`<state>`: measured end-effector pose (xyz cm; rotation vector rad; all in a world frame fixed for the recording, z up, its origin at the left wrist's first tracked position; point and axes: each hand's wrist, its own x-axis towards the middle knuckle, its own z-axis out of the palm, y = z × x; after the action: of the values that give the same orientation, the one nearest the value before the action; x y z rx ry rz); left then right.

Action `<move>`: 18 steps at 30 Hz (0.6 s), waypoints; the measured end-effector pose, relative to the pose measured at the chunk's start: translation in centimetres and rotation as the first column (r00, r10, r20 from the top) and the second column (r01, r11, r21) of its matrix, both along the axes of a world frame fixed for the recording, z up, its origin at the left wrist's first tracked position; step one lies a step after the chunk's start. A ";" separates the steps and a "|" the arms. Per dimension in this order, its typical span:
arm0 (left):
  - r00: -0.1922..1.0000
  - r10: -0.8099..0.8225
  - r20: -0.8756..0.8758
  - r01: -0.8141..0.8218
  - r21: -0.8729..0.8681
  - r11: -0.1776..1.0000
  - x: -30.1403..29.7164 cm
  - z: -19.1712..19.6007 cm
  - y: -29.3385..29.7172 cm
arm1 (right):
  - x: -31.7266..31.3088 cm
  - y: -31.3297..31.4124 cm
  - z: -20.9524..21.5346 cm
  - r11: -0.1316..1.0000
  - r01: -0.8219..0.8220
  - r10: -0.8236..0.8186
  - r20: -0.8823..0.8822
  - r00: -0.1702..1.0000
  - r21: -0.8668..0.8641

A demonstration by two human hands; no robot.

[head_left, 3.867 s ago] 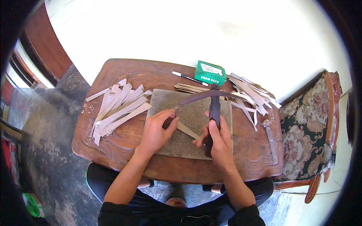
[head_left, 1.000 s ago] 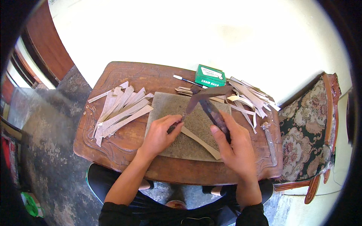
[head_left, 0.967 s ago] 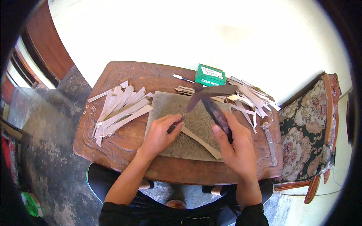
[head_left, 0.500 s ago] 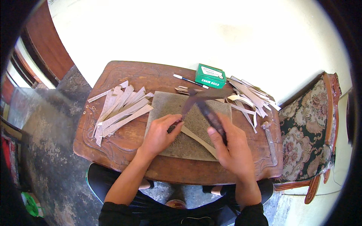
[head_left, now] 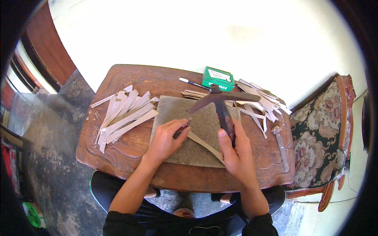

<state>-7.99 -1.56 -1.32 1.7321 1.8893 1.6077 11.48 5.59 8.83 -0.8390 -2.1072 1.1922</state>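
Hammer (head_left: 221, 103), gripped by the curled right hand (head_left: 238, 153), has risen toward one o'clock, baring the short rod (head_left: 189, 119) pinched in the left hand (head_left: 167, 137), beside which a pale strip (head_left: 205, 144) slants toward four o'clock.

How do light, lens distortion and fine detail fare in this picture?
Head view: the wall is washed out almost white; head view: the fisheye lens bows the edges of the table, with black corners around the picture; head view: the dark piece in the left hand is too small to identify.
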 end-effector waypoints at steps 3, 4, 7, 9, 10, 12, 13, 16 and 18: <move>0.999 0.009 0.046 -0.009 0.006 1.000 0.2 -0.1 0.2 | -0.9 0.2 -3.6 0.910 -0.048 -0.055 -0.235 0.970 -0.411; 0.998 0.014 0.069 -0.014 0.004 1.000 0.2 -0.1 0.2 | -1.3 0.4 -4.9 0.880 -0.076 -0.073 -0.292 0.954 -0.469; 0.992 0.010 0.124 0.000 -0.075 0.997 -0.1 0.2 0.3 | -2.3 0.9 -8.4 0.835 -0.092 -0.141 -0.374 0.917 -0.542; 0.980 0.020 0.197 0.000 -0.103 0.995 -0.3 -0.1 0.3 | -2.5 1.2 -9.6 0.822 -0.081 -0.170 -0.378 0.910 -0.564; 0.971 0.028 0.238 0.001 -0.120 0.993 -0.4 -0.4 0.2 | -2.5 1.3 -9.9 0.813 -0.073 -0.177 -0.365 0.914 -0.578; 0.959 0.034 0.280 -0.001 -0.117 0.993 -0.7 -1.1 0.3 | -2.5 1.4 -10.2 0.804 -0.069 -0.179 -0.351 0.919 -0.591; 0.953 0.034 0.301 0.000 -0.113 0.994 -0.8 -1.3 0.5 | -2.6 1.5 -10.1 0.805 -0.071 -0.175 -0.350 0.920 -0.589; 0.883 -0.024 0.470 0.056 -0.053 0.997 -0.9 -1.7 0.5 | -2.6 1.4 -10.1 0.810 -0.065 -0.176 -0.347 0.921 -0.583; 0.878 -0.046 0.477 0.067 -0.028 0.997 -0.9 -1.6 0.5 | -2.6 1.3 -10.2 0.812 -0.065 -0.176 -0.349 0.920 -0.580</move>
<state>-8.87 -1.02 -2.95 1.2072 1.6024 1.7515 8.90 6.94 -1.32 -0.8199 -1.3856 1.8461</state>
